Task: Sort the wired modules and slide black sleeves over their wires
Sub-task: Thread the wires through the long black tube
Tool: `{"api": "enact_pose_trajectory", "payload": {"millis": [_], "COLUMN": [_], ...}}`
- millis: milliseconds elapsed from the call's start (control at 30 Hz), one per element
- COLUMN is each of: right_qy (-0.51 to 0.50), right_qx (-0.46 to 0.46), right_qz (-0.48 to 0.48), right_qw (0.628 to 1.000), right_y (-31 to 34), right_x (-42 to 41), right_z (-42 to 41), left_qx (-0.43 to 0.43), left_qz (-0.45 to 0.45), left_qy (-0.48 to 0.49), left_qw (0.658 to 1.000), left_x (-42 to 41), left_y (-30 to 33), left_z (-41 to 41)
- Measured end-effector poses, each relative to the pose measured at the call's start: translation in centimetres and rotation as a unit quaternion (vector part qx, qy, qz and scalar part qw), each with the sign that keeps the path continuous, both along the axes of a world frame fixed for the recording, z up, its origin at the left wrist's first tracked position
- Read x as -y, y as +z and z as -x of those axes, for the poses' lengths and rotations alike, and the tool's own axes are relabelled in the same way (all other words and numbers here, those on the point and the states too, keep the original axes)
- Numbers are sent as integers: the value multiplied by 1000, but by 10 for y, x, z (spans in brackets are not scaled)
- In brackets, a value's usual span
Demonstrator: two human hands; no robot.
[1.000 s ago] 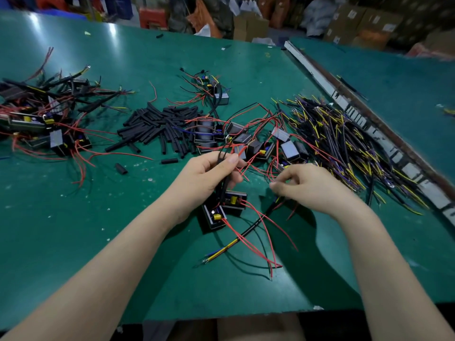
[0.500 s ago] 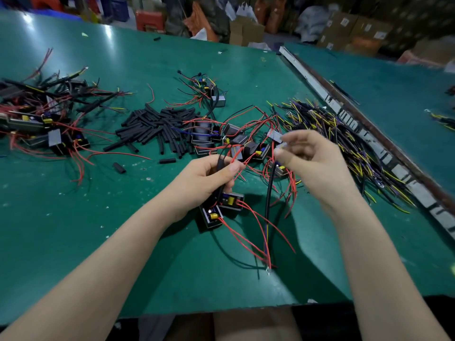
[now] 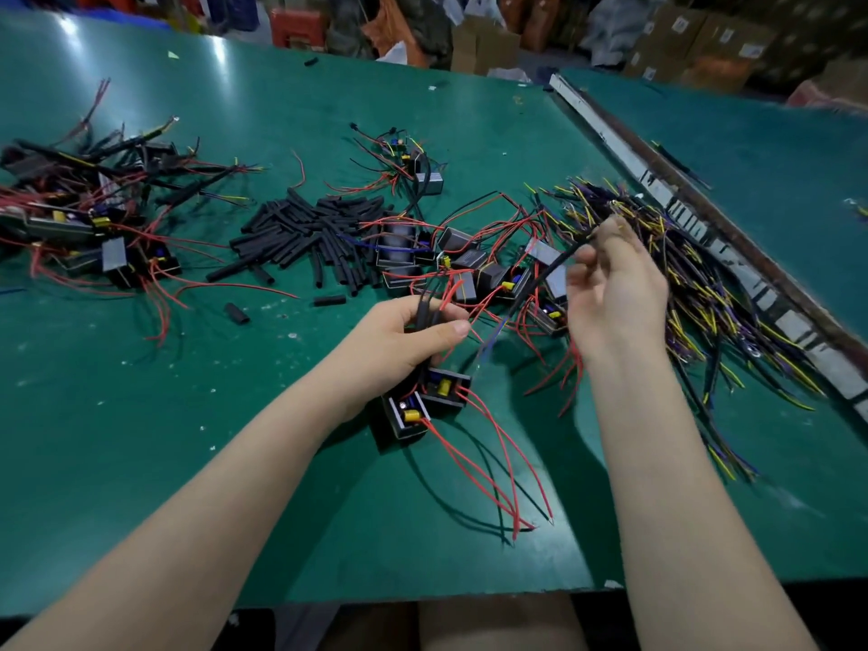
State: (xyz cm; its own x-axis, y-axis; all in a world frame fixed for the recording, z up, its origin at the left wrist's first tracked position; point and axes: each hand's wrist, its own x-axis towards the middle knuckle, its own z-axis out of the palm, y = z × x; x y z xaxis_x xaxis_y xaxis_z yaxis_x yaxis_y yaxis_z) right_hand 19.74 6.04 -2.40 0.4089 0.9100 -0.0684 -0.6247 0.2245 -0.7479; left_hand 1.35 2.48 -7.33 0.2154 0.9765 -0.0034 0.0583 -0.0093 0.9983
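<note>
My left hand (image 3: 413, 340) grips the sleeved wires of two small black modules (image 3: 425, 401) that hang below it, their red wires (image 3: 498, 472) trailing toward the table's front edge. My right hand (image 3: 615, 293) is raised and blurred, pinching the top of a long black-sleeved wire (image 3: 530, 293) that slants down toward my left hand. A heap of loose black sleeves (image 3: 310, 237) lies behind my left hand. Unsorted modules with red wires (image 3: 469, 260) lie between the two hands.
A pile of finished modules (image 3: 94, 227) lies at the far left. Yellow and purple wires with black sleeves (image 3: 704, 293) spread at the right beside a metal rail (image 3: 732, 265). Another small module cluster (image 3: 413, 166) lies farther back. Boxes stand beyond the green table (image 3: 141, 415).
My right hand has risen and moved right, pulling the black-sleeved wire up off the table toward the yellow-wire pile. My left hand has kept its grip on the two modules.
</note>
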Motion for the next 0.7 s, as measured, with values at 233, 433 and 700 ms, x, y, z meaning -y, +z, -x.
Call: {"api": "enact_pose_trajectory", "payload": {"millis": [233,433,700], "right_qy": [10,95,168], "right_qx": [-34,101,253], "right_qz": [-7,-34,-15], "right_qw": [999,990,952], "right_y": [-1,-2,-9], "right_x": [2,10,18], "right_z": [-5,14,27], "left_qx": [-14,6,-20], "left_qz": [1,-30,-62], "left_qy": [-7,-19,-52], "left_qw": [1000,999,997], "left_x": [2,3,2], "left_y": [1,2,-2], "left_z": [-3,-5,0]}}
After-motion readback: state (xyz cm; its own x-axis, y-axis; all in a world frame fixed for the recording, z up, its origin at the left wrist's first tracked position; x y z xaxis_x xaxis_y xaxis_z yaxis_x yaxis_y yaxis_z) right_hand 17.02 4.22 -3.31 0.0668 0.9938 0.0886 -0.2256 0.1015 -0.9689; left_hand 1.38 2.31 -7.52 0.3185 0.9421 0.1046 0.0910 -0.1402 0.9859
